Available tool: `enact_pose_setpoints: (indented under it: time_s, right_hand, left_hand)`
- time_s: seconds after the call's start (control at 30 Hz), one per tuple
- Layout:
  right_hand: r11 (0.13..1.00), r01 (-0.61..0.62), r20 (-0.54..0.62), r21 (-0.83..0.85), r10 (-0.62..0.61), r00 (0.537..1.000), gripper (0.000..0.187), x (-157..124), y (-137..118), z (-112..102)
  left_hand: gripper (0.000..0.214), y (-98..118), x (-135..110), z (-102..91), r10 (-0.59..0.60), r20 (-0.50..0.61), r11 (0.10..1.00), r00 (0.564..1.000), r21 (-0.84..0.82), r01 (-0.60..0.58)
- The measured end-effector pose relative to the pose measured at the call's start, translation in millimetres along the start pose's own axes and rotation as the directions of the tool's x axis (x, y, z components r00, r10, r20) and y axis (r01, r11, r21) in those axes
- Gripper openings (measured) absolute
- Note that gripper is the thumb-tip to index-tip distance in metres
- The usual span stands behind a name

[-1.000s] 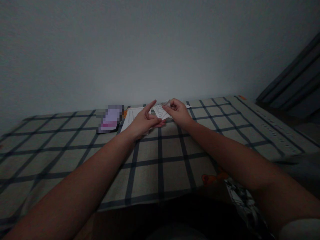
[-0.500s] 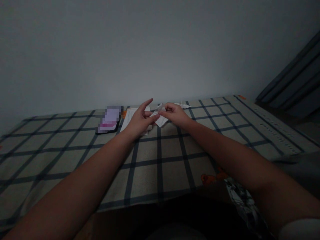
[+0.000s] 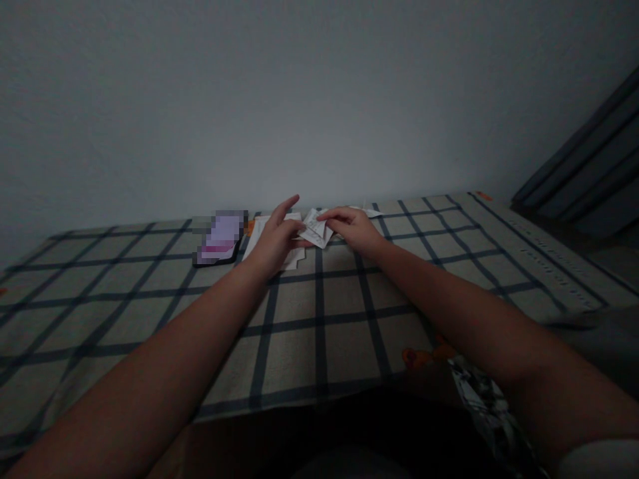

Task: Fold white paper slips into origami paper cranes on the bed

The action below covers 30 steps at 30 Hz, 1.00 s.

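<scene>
Nearest, note black-and-white patterned fabric [image 3: 489,402] below the right forearm [image 3: 449,293], then an orange print [image 3: 419,357] by the near edge of the checked tablecloth [image 3: 299,319]. Farther up, gripping a small folded paper [image 3: 315,231] in front of the body with the left hand [image 3: 273,241], thumb above and a finger beneath, presumably to give it firm backing. Holding the left index finger up, clear of the paper, probably to leave its printed face free. Touching the right part of that paper with the right hand [image 3: 357,227], fingers bent and 1 fingertip laid over the top; too dim to tell pinching from pressing there. Under and beside the left hand, note flat white sheets [image 3: 253,241], perhaps placed for easy reach. Farther left, see a phone [image 3: 219,241] lying face-up, likely for easy viewing. Just behind the right hand, see another white paper piece [image 3: 374,213]; beyond, a plain wall [image 3: 319,100].
</scene>
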State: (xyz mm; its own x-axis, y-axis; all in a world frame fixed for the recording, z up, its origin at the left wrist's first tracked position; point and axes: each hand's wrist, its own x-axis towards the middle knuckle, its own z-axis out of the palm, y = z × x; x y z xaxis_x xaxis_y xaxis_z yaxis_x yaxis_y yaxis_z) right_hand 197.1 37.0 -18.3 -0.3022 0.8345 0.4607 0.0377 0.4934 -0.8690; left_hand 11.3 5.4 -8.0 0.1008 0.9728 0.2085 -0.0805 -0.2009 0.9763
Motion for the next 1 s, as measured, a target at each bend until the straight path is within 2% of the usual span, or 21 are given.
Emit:
enact_pose_setpoints:
  time_s: [0.17, 0.33, 0.43, 0.6, 0.73, 0.87, 0.93, 1.0]
  right_hand:
    - [1.0, -0.015, 0.023, 0.004, 0.014, 1.0, 0.017, -1, 0, -1]
    - [0.981, -0.107, 0.049, 0.161, 0.1, 0.994, 0.024, 1, 2, 2]
    - [0.987, -0.12, 0.092, 0.105, 0.11, 0.99, 0.019, 3, 6, 1]
    - [0.998, -0.06, 0.007, -0.007, 0.06, 0.998, 0.021, 3, 5, 0]
    - [0.997, -0.082, -0.008, -0.015, 0.081, 0.997, 0.023, 2, 3, 2]
    - [0.992, -0.124, 0.09, -0.003, 0.123, 0.988, 0.027, 1, 1, 1]
    - [0.992, -0.103, 0.134, -0.07, 0.111, 0.985, 0.029, -1, -1, -1]
    - [0.987, -0.07, 0.12, -0.147, 0.088, 0.989, 0.03, -2, -4, -2]
  left_hand:
    - [0.084, 0, -3, 1.6, 0.053, -0.001, 0.996, 0.999, 0.076, -0.053]
    - [0.085, 1, -5, 2.8, 0.142, 0.007, 0.979, 0.99, 0.146, -0.141]
    - [0.085, 1, -5, 2.8, 0.163, 0.006, 0.973, 0.987, 0.165, -0.162]
    - [0.097, -1, -4, 0.8, 0.083, 0.059, 0.977, 0.995, 0.192, -0.093]
    - [0.093, -2, -2, -1.7, 0.07, 0.062, 0.973, 0.996, 0.214, -0.082]
    - [0.089, 0, -2, -2.2, 0.093, 0.033, 0.969, 0.995, 0.226, -0.098]
    - [0.087, 1, -3, -1.0, 0.083, 0.02, 0.968, 0.996, 0.236, -0.086]
    - [0.088, 2, -4, 0.7, 0.059, 0.008, 0.973, 0.998, 0.222, -0.059]
